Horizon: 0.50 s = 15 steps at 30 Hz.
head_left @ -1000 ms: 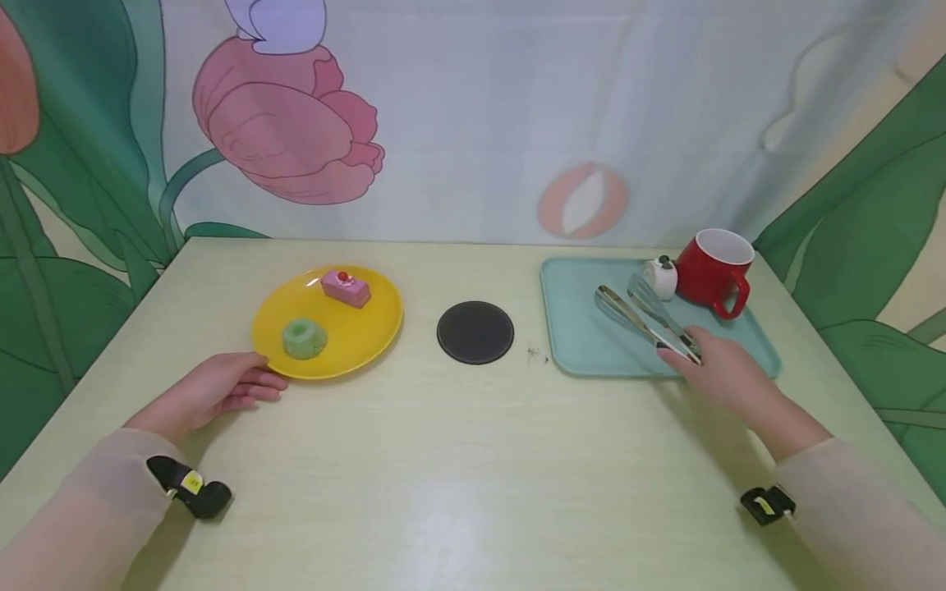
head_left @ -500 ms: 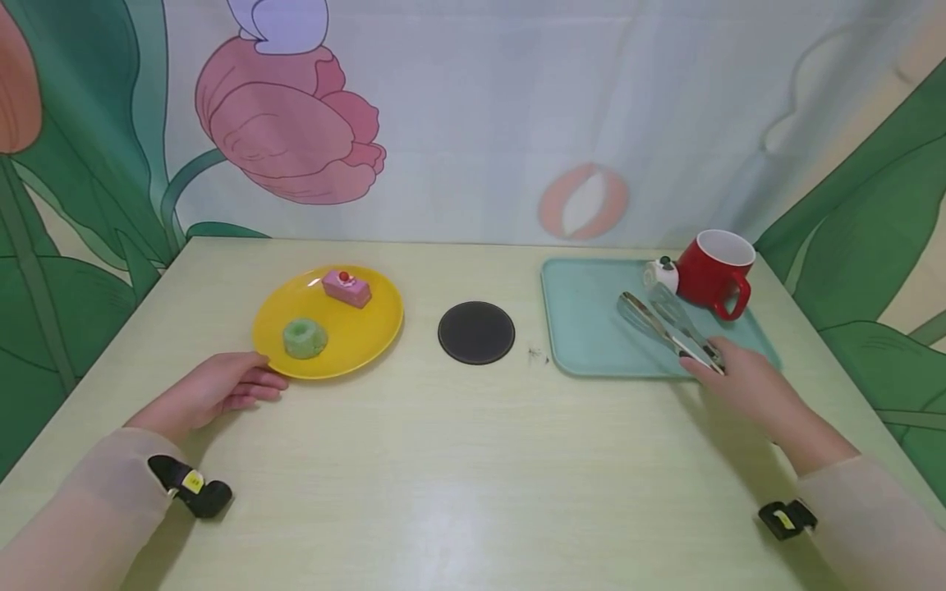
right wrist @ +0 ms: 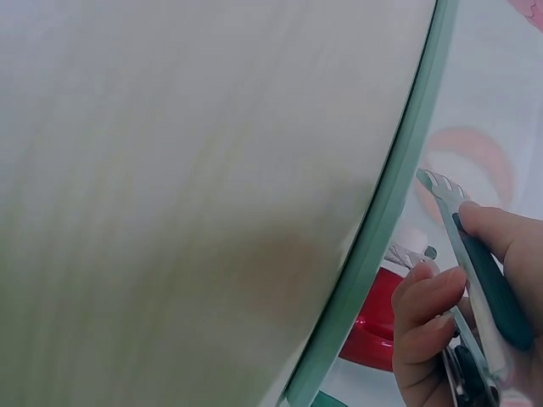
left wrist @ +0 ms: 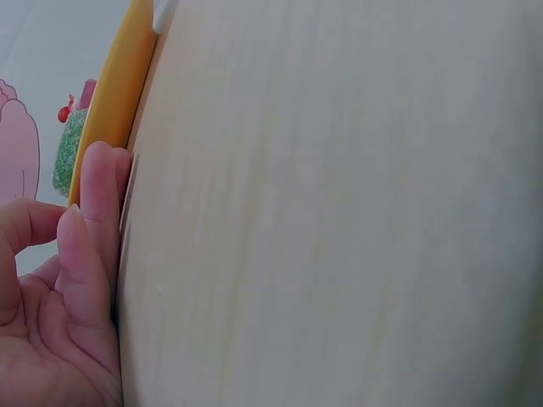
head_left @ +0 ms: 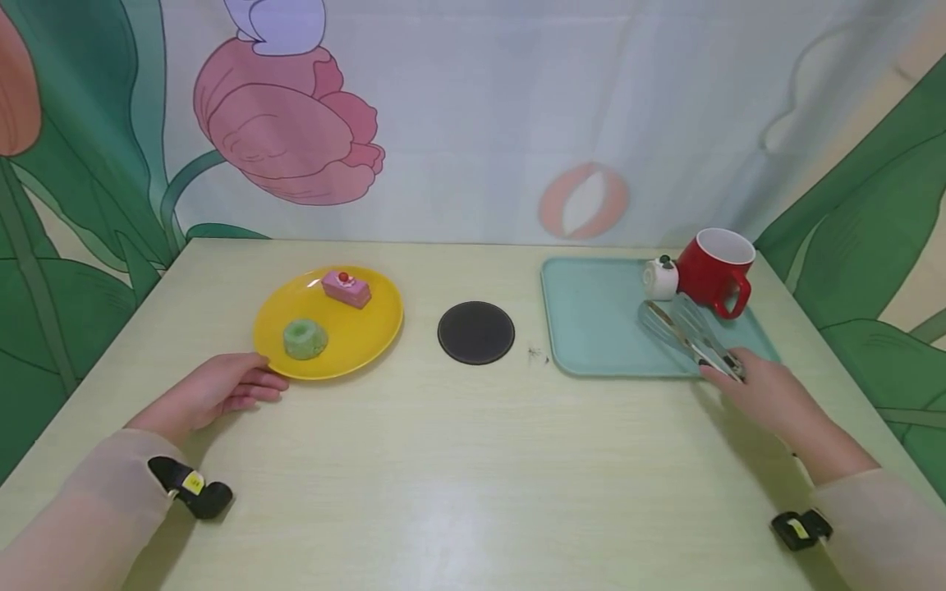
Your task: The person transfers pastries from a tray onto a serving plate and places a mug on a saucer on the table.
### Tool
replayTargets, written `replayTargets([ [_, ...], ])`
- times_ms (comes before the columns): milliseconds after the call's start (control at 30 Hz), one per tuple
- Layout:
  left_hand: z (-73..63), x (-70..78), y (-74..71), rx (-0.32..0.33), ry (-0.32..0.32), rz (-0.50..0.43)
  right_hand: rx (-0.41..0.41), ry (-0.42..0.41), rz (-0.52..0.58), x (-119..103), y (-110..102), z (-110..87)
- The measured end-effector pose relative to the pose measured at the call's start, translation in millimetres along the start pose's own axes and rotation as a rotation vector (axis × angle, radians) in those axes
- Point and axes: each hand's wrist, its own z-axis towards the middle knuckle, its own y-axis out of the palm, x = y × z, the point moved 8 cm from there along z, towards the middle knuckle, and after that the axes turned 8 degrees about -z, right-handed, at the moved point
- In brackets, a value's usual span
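In the head view my left hand is at the near left rim of a yellow plate. The left wrist view shows that rim pinched between thumb and fingers. On the plate sit a green ring-shaped cake and a pink slice of cake with a red topping. My right hand grips a pair of metal tongs, whose two ends stand apart with nothing between them, over the near right part of a light blue tray. A small white cake lies farther back on the tray.
A red mug stands at the tray's back right, touching or close beside the white cake. Between plate and tray lies a round black coaster. A printed curtain hangs behind the table.
My right hand and the tongs have moved right and toward me, away from the white cake. The left hand and the plate have stayed put.
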Motion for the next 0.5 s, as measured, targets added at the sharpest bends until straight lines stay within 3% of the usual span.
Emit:
replayTargets([
  [500,0.1,-0.4,0.2,-0.004,-0.002,-0.006,-0.046,0.046,-0.063,11,1,6.3],
])
